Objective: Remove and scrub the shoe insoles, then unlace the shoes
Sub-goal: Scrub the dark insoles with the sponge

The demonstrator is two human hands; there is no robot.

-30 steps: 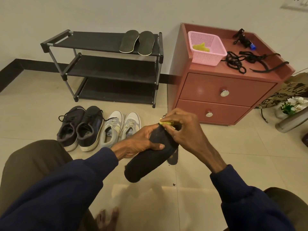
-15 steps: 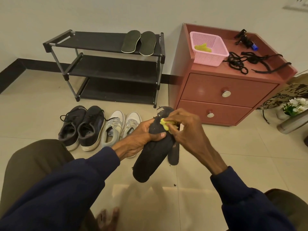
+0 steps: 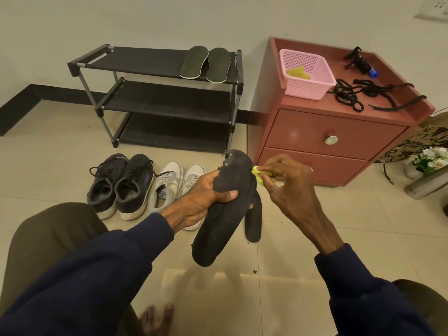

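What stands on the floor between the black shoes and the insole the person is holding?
A pair of white shoes, beside the black shoes, partly behind the left hand; head view.

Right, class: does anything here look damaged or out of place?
Yes: the insole in the left hand has a ragged, crumbling toe edge, and dark crumbs lie on the floor below it.

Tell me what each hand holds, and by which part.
Left hand grips the insole around its middle. Right hand pinches a yellow pad in its fingers, against the insole's upper edge.
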